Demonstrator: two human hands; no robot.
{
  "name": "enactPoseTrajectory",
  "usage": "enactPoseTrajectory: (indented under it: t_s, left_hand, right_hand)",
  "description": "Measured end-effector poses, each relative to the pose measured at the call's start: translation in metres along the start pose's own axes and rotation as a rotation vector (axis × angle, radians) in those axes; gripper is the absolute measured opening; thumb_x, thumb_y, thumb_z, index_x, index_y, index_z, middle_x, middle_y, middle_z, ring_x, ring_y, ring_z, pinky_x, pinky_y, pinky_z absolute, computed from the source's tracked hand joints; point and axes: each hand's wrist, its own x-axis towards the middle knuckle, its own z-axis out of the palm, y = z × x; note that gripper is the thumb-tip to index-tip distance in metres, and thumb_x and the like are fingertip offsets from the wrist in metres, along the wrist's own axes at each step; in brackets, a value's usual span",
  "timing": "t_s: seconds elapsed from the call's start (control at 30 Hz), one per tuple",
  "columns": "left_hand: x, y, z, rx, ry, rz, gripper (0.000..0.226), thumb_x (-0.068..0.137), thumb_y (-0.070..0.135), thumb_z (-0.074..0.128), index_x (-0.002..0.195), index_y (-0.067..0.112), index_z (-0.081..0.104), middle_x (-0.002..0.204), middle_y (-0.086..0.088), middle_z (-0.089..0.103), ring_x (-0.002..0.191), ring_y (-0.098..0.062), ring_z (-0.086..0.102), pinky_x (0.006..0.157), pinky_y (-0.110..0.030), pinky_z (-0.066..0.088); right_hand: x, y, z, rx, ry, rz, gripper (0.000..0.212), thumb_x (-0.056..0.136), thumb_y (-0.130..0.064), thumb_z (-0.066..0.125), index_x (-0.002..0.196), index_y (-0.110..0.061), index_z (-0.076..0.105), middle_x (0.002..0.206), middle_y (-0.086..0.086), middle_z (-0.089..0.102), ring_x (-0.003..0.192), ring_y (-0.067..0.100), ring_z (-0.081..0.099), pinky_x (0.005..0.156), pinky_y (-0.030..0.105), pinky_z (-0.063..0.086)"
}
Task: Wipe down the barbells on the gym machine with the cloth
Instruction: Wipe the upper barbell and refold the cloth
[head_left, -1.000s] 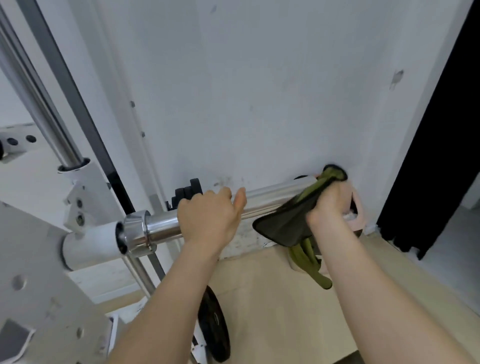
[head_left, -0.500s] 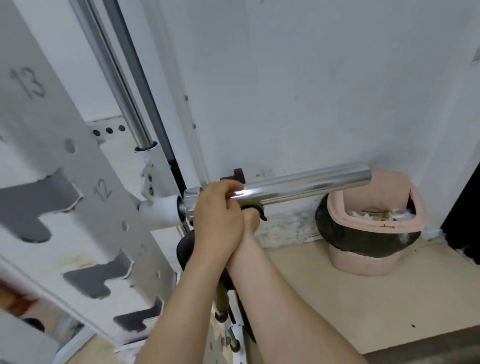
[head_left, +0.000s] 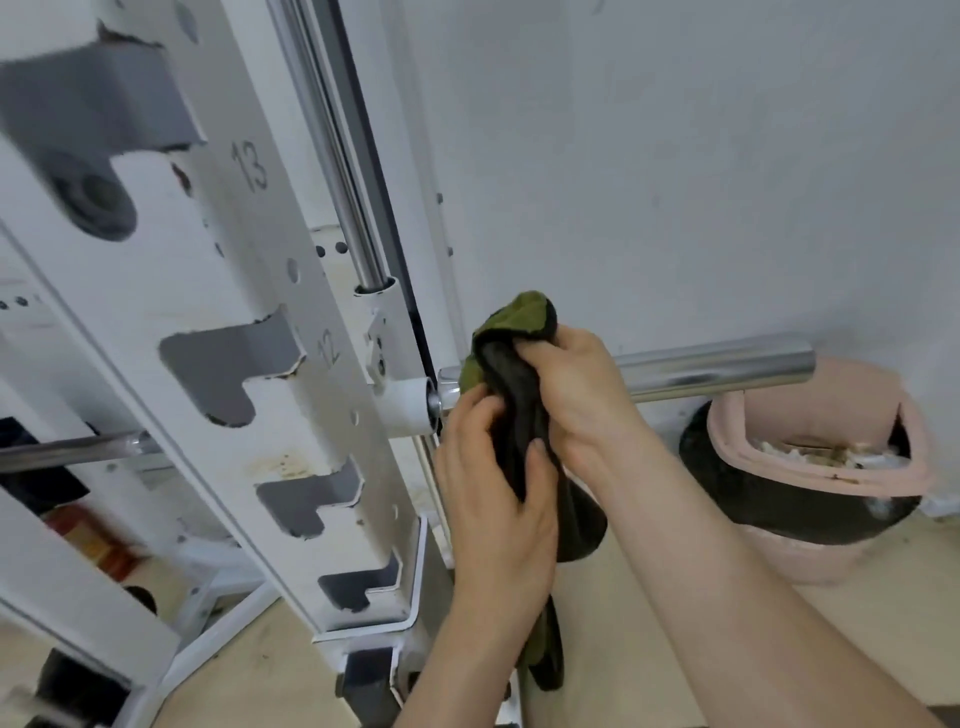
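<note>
Mid-frame, both hands, left hand (head_left: 498, 483) and right hand (head_left: 571, 395), clutch the dark green-black cloth (head_left: 514, 364) against the shiny chrome barbell sleeve (head_left: 717, 366), so wiping looks underway, with the bar at left seemingly left.

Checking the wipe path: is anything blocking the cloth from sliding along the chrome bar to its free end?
Nothing visible does. Both hands, left and right, hold the green-and-black cloth at the chrome barbell sleeve, which is bare out to its end; the pink waste bin sits below.
</note>
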Motion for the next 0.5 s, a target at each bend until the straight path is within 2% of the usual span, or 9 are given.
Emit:
enactPoseTrajectory:
  t_s: [0.07, 0.17, 0.2, 0.23, 0.3, 0.33, 0.37, 0.43, 0.5]
  left_hand:
    - [0.006, 0.003, -0.007, -0.098, 0.022, -0.13, 0.054, 0.088, 0.01, 0.059, 0.129, 0.037, 0.039, 0.127, 0.013, 0.046, 0.117, -0.009, 0.048, 0.1, -0.036, 0.045]
    - [0.014, 0.005, -0.014, -0.23, -0.001, -0.321, 0.055, 0.091, 0.01, 0.056, 0.123, 0.05, 0.034, 0.118, 0.01, 0.059, 0.102, -0.006, 0.06, 0.089, -0.036, 0.053]
    - [0.018, 0.002, -0.014, -0.223, 0.027, -0.357, 0.053, 0.092, 0.012, 0.055, 0.121, 0.051, 0.035, 0.116, 0.009, 0.061, 0.101, -0.006, 0.061, 0.087, -0.034, 0.053]
    - [0.021, -0.001, -0.012, -0.208, 0.061, -0.383, 0.05, 0.092, 0.013, 0.055, 0.122, 0.048, 0.037, 0.115, 0.01, 0.061, 0.101, -0.006, 0.061, 0.085, -0.031, 0.052]
    - [0.024, -0.011, -0.007, -0.123, 0.074, -0.432, 0.037, 0.089, 0.017, 0.058, 0.118, 0.033, 0.043, 0.11, 0.006, 0.059, 0.1, -0.011, 0.06, 0.078, -0.027, 0.05]
    - [0.022, -0.014, -0.004, -0.081, 0.043, -0.467, 0.036, 0.088, 0.018, 0.059, 0.12, 0.026, 0.044, 0.11, 0.002, 0.057, 0.101, -0.014, 0.059, 0.076, -0.027, 0.049]
    - [0.017, -0.019, -0.001, -0.07, 0.007, -0.491, 0.04, 0.088, 0.017, 0.058, 0.125, 0.022, 0.043, 0.113, 0.0, 0.053, 0.103, -0.015, 0.057, 0.078, -0.028, 0.05]
    - [0.009, -0.024, 0.0, -0.096, -0.062, -0.52, 0.053, 0.088, 0.011, 0.053, 0.136, 0.025, 0.035, 0.123, 0.004, 0.046, 0.11, -0.013, 0.052, 0.085, -0.03, 0.048]
    - [0.008, -0.024, 0.001, -0.108, -0.108, -0.53, 0.057, 0.087, 0.004, 0.051, 0.135, 0.029, 0.034, 0.126, 0.006, 0.045, 0.111, -0.01, 0.052, 0.084, -0.027, 0.047]
  right_hand:
    - [0.011, -0.014, 0.019, 0.044, 0.001, -0.045, 0.023, 0.093, -0.005, 0.052, 0.081, -0.011, 0.07, 0.08, 0.013, 0.071, 0.082, 0.028, 0.068, 0.084, 0.045, 0.057]
    - [0.023, -0.018, 0.049, 0.001, -0.092, -0.15, 0.019, 0.094, -0.01, 0.05, 0.091, -0.012, 0.069, 0.094, 0.015, 0.071, 0.092, 0.028, 0.067, 0.088, 0.045, 0.055]
    - [0.027, -0.009, 0.055, -0.152, -0.129, -0.234, 0.018, 0.095, -0.012, 0.049, 0.095, -0.013, 0.066, 0.096, 0.013, 0.07, 0.091, 0.026, 0.065, 0.086, 0.042, 0.053]
    - [0.031, 0.004, 0.058, -0.413, -0.174, -0.338, 0.018, 0.094, -0.016, 0.047, 0.1, -0.015, 0.064, 0.097, 0.009, 0.069, 0.091, 0.025, 0.063, 0.084, 0.04, 0.051]
    - [0.036, 0.037, 0.052, -1.047, -0.26, -0.511, 0.024, 0.095, -0.029, 0.044, 0.106, -0.02, 0.062, 0.102, 0.003, 0.067, 0.098, 0.025, 0.06, 0.082, 0.035, 0.044]
    - [0.039, 0.054, 0.043, -1.278, -0.247, -0.549, 0.028, 0.095, -0.035, 0.042, 0.109, -0.022, 0.062, 0.105, -0.001, 0.065, 0.102, 0.024, 0.059, 0.085, 0.035, 0.04]
    - [0.039, 0.065, 0.034, -1.391, -0.219, -0.57, 0.032, 0.095, -0.04, 0.04, 0.113, -0.025, 0.061, 0.11, -0.003, 0.063, 0.106, 0.022, 0.057, 0.089, 0.037, 0.037]
    - [0.038, 0.075, 0.018, -1.44, -0.164, -0.625, 0.042, 0.094, -0.047, 0.036, 0.127, -0.029, 0.055, 0.125, -0.004, 0.06, 0.114, 0.019, 0.053, 0.098, 0.041, 0.033]
    - [0.038, 0.076, 0.0, -1.493, -0.105, -0.668, 0.053, 0.094, -0.053, 0.03, 0.134, -0.026, 0.052, 0.131, -0.002, 0.059, 0.117, 0.019, 0.054, 0.102, 0.041, 0.032]
